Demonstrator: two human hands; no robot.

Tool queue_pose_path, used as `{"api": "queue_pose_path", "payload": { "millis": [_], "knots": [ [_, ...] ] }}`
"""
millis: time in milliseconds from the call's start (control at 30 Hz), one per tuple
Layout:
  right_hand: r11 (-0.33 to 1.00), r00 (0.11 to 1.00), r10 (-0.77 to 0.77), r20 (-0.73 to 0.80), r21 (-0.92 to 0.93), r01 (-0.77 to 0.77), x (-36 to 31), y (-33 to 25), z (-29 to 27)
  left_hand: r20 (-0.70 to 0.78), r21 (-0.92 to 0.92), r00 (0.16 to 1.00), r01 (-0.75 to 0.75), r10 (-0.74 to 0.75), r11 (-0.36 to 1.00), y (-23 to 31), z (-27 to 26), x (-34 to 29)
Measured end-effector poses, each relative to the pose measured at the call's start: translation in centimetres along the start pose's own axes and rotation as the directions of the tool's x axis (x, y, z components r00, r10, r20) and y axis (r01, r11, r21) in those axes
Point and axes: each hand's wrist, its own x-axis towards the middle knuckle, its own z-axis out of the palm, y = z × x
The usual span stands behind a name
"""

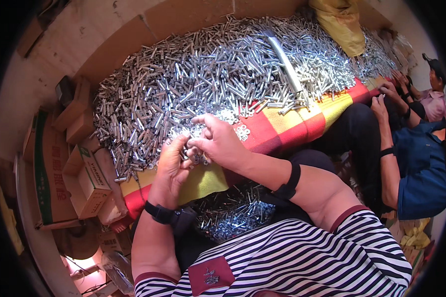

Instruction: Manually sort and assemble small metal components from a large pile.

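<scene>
While the left hand and right hand curl nearly closed, exact grip unclear, metal washers lie beside them near the front edge of the checked blanket, likely light, hard, slippery, best pinched by rims.

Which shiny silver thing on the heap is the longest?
The slightly curved silver strip, right of the middle; the small silver rod-shaped metal pieces around it are far shorter.

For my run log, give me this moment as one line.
left hand, right hand: close together; grip: unclear; metal pieces: heaped beyond; pale rings: on checked cloth
</scene>
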Motion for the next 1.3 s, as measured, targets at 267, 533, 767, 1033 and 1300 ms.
{"api": "queue_pose_path", "payload": {
  "millis": [267,533,767,1033,1300],
  "knots": [
    [0.421,0.958,-0.226,0.176,-0.869,0.259,4.3,-0.3,-2.4,0.287,-0.495,0.956,0.096,0.058,0.864,1.7,-2.9,0.1],
    [0.279,0.968,-0.029,0.248,-0.928,0.246,5.6,1.4,-2.7,-0.183,0.477,0.899,-0.272,0.397,0.836,5.7,-3.1,-0.3],
    [0.496,0.926,-0.343,0.156,-0.807,0.32,4.6,-0.1,-2.2,0.145,0.966,0.68,0.059,0.719,-0.251,3.8,-1.1,2.1],
    [0.839,0.909,-0.41,-0.081,-0.424,0.341,4.2,0.1,-1.1,-0.125,0.748,0.867,-0.236,0.482,0.62,3.4,-4.7,3.6],
    [0.975,0.949,-0.217,-0.228,-0.095,0.2,4.1,-1.5,-3.0,0.062,0.11,0.998,0.017,-0.023,0.994,0.8,-0.7,-0.1]
  ]
}}
